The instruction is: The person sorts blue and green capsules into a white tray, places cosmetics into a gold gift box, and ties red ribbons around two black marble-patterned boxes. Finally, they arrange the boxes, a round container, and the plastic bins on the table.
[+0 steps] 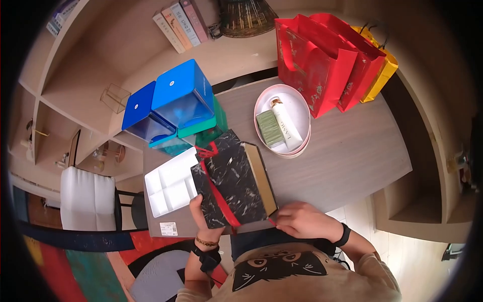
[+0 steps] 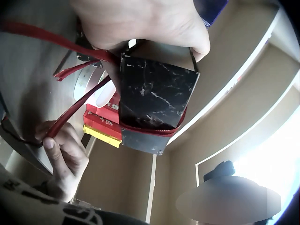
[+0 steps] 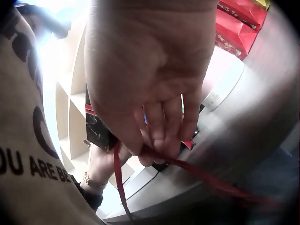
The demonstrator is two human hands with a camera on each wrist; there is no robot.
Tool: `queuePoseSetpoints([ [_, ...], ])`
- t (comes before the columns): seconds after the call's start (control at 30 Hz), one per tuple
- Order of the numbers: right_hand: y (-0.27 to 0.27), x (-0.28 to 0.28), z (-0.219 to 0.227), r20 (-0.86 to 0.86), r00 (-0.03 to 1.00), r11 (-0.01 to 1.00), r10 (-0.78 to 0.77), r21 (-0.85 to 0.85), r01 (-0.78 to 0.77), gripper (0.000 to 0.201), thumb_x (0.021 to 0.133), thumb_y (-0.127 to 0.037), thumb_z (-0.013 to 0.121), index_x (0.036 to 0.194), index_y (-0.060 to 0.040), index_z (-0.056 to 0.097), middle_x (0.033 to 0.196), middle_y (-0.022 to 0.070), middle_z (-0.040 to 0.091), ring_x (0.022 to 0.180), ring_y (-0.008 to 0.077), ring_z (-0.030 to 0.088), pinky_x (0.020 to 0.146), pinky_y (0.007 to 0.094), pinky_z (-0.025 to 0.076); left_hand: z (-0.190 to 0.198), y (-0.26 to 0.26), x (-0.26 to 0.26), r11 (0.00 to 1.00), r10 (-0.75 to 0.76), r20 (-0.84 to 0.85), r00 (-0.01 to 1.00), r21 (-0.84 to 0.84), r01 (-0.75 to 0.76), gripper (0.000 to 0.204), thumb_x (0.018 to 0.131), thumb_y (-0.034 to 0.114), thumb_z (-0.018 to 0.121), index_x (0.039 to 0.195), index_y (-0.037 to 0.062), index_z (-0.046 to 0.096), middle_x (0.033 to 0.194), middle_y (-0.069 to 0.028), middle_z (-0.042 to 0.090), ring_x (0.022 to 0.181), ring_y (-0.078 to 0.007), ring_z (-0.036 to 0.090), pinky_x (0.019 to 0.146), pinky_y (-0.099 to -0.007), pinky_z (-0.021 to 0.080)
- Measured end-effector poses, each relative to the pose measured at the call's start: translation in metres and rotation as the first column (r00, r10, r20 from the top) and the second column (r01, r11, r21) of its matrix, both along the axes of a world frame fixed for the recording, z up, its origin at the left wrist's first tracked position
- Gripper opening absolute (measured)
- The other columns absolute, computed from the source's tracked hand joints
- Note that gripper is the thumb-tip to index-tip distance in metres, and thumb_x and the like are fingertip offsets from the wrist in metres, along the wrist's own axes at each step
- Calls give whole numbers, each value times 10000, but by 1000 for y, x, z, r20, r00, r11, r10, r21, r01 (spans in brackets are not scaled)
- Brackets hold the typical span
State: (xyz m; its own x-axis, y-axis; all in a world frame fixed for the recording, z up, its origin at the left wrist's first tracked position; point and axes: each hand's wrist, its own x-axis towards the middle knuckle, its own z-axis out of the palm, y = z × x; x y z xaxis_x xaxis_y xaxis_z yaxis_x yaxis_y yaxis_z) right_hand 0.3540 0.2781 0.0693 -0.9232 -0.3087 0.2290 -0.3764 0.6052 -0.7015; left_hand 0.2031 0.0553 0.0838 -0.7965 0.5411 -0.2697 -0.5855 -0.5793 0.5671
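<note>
A black marbled box (image 1: 234,181), book-shaped with a tan side, is tilted up at the table's near edge. A red ribbon (image 1: 220,196) runs around it, with loops at its far end. My left hand (image 1: 205,221) grips the box's near left corner, thumb on the cover; in the left wrist view that hand (image 2: 145,23) spans the box (image 2: 157,91). Beside the near right corner, my right hand (image 1: 304,221) pinches a ribbon end. The left wrist view shows that ribbon (image 2: 75,108) drawn taut to the right hand (image 2: 68,161). Fingers of the right hand (image 3: 154,79) cover part of the ribbon (image 3: 201,174).
A white divided tray (image 1: 168,186) lies left of the box. Blue boxes (image 1: 183,93) and a green one (image 1: 220,118) stand behind it. An oval container (image 1: 302,108) holds a white tube (image 1: 287,123) and a green block (image 1: 269,128). Red bags (image 1: 314,65) and a yellow bag (image 1: 380,78) stand back right.
</note>
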Motion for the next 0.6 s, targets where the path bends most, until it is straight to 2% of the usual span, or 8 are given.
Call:
queuePoseSetpoints([
  [0.1,2,3,-4,63,997,998,-36,-54,39,76,828,-107,668,845,-32,667,888,87,635,847,294,616,756,403,503,2,3,-7,996,2,-2,1000,-90,-2,479,901,331,507,1252,7,544,1171,-118,649,1039,-239,648,941,-380,510],
  [0.23,8,-1,10,152,982,991,-112,-56,122,52,853,-92,632,841,-46,653,932,93,645,887,287,631,757,395,517,23,19,-15,987,-105,-135,985,-132,87,444,917,358,523,1224,39,567,1168,-111,653,1050,-242,639,960,-401,492],
  [0.3,10,-8,10,160,977,944,-143,-273,183,77,887,-105,623,849,-43,649,1002,98,646,915,280,630,776,376,511,40,31,-24,989,-145,-167,975,-57,138,451,920,366,524,1231,42,567,1173,-109,652,1058,-242,639,965,-402,490],
  [0.33,11,-12,9,166,973,902,-160,-377,212,91,904,-112,619,852,-42,646,1037,101,646,929,276,629,786,366,508,49,38,-28,986,-165,-185,969,-20,165,455,922,370,524,1234,43,568,1176,-107,652,1063,-242,639,968,-403,489],
  [0.37,14,-17,3,214,968,875,-128,-435,212,160,952,-144,589,866,-19,640,1178,100,626,986,246,621,855,347,484,61,47,-31,984,-169,-172,971,27,176,459,923,376,525,1237,44,567,1181,-105,651,1069,-241,637,970,-403,487],
  [0.47,10,-35,-1,269,963,731,14,-660,174,205,997,-184,538,928,-10,622,1260,98,603,1062,219,593,901,348,456,102,76,-38,968,-180,-177,968,144,207,473,925,394,525,1247,49,564,1195,-98,648,1088,-238,633,978,-403,482],
  [0.57,-2,-45,15,325,918,473,226,-861,188,262,1041,-244,459,1007,-15,582,1310,100,582,1130,213,559,931,353,444,134,97,-48,952,-191,-273,943,182,245,481,923,402,524,1252,53,562,1208,-93,643,1101,-235,628,985,-402,476],
  [0.6,-4,-46,19,317,913,451,255,-875,178,269,1038,-263,456,1007,-20,567,1282,130,590,1140,243,564,932,371,450,141,101,-51,946,-195,-315,929,189,263,480,922,402,524,1251,54,562,1209,-92,642,1101,-234,627,985,-402,475],
])
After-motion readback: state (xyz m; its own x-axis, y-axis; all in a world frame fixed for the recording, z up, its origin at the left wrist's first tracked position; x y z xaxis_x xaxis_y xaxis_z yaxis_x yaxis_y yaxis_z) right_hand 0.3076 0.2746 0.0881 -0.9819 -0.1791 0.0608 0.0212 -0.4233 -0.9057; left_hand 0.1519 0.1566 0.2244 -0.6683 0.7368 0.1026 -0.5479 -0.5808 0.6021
